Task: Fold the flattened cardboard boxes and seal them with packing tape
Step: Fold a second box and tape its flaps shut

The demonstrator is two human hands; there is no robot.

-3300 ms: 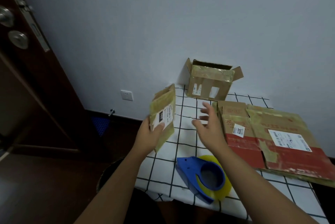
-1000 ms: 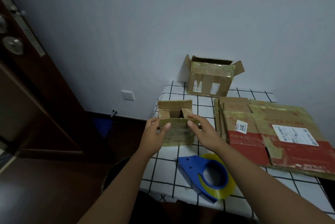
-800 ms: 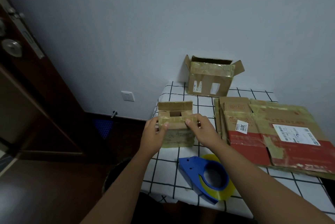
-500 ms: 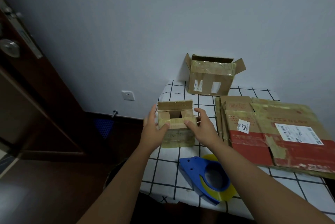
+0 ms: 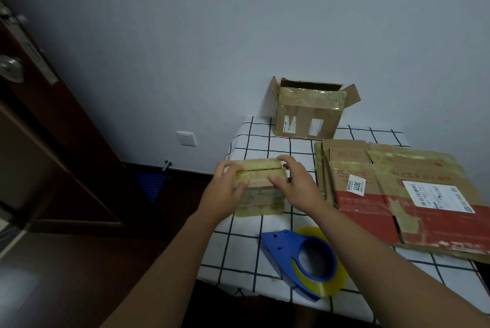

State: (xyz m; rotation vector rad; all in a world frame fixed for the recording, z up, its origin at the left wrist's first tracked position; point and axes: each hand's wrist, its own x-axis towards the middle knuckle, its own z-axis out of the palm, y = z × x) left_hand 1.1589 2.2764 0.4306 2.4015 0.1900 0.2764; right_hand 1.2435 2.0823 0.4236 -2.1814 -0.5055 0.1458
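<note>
Covering small box (image 5: 258, 196) top corners, both hands hide its flaps.

Brown small box (image 5: 261, 196), blue tape dispenser (image 5: 297, 256) (yellow roll), white black-gridded tablecloth (image 5: 249, 245), red-banded flattened boxes (image 5: 413, 195)

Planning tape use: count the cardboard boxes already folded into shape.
2: the small box held shut by both hands at the table's left edge, and the open box by the wall. The flattened stack may hide more.
</note>
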